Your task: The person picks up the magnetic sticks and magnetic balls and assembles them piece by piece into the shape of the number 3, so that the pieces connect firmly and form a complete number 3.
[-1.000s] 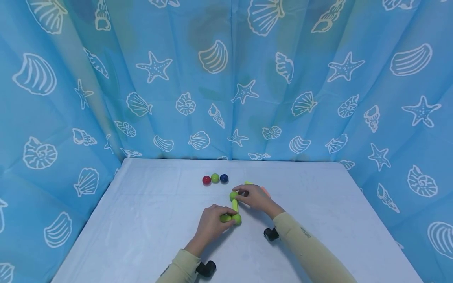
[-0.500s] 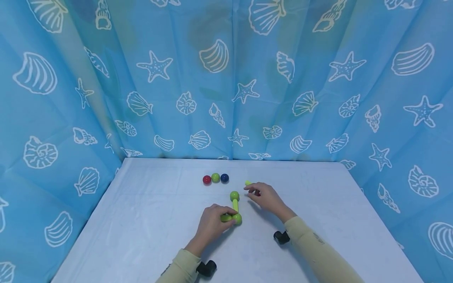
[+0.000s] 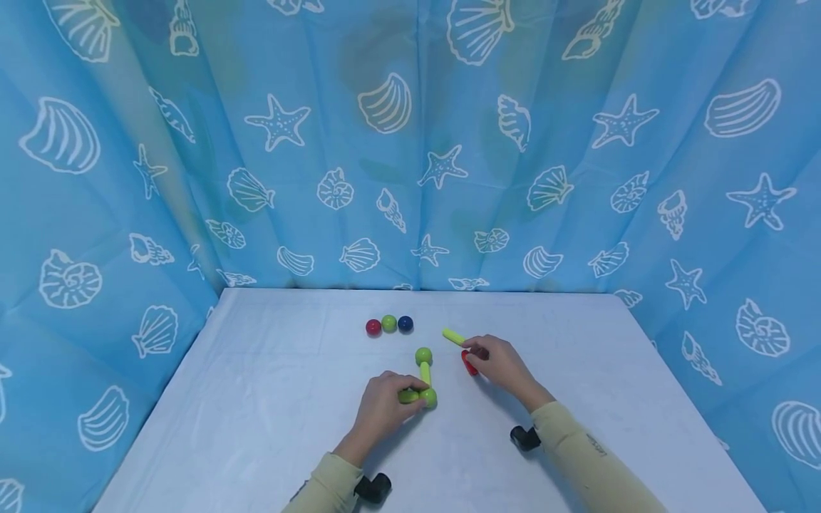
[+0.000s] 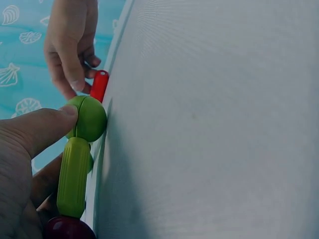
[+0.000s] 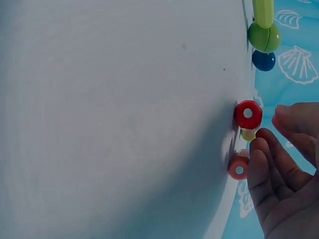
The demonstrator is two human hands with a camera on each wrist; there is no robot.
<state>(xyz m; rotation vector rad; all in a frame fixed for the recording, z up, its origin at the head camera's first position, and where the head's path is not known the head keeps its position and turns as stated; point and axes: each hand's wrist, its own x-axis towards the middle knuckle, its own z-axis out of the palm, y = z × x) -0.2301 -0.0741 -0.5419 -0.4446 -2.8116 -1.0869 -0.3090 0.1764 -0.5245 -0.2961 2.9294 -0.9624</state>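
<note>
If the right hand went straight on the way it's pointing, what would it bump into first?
Probably the red stick, very close to the right hand; the yellow-green stick lies near too, and depth is unclear.

a curtained-off space, wider building unclear: a blue fabric curtain (image 3: 385,164) printed with white seashells and starfish hangs round a flat white table (image 3: 256,413).

Dk red ball (image 4: 69,229) cut off, btm of L-wrist view.
</note>
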